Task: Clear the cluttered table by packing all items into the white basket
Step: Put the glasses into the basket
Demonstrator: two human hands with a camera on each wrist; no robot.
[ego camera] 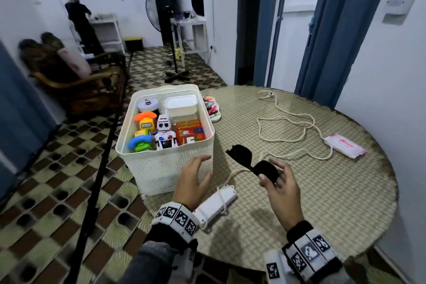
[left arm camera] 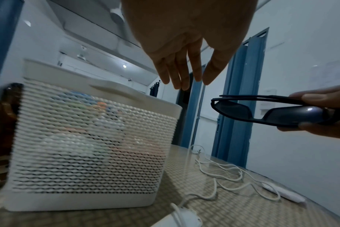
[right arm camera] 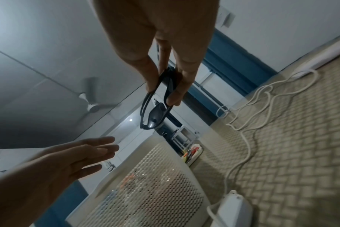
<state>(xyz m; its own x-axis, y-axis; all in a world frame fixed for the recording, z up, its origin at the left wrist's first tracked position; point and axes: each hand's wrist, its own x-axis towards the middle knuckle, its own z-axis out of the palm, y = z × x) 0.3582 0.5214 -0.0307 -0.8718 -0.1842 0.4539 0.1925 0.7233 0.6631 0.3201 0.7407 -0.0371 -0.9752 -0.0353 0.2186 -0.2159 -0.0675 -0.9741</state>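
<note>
**A:** What sits closest to the person?

**B:** A white plastic power strip (ego camera: 215, 204) lies on the round woven-pattern worktop (ego camera: 322, 203), between the two wrists, its cream cord (ego camera: 297, 127) looping away across the surface.

**A:** And the hands?

**B:** The right hand (ego camera: 280, 188) hangs above the worktop, its fingers (right arm camera: 178, 92) and thumb pinching one lens end of a pair of folded black sunglasses (ego camera: 252, 160). The other end of the frame sticks out towards the basket, touching nothing. The left hand (ego camera: 192, 182) hovers just in front of the white perforated plastic basket (ego camera: 161, 168), fingers (left arm camera: 175, 73) straight and close together, holding nothing.

**A:** Where is the basket?

**B:** It stands at the left edge of the worktop, left of the sunglasses. Inside are colourful toy telephones (ego camera: 143, 136), white toy vehicles (ego camera: 164, 132), a red printed box (ego camera: 190, 134), a white lidded container (ego camera: 181, 105) and a round white item (ego camera: 148, 105).

**A:** Further off?

**B:** A pink-and-white pack of wipes (ego camera: 344, 145) lies to the right, touching the cord. Just behind the basket sits a white tray of coloured markers (ego camera: 213, 108). The cord's plug (ego camera: 267, 94) rests at the far edge.
</note>
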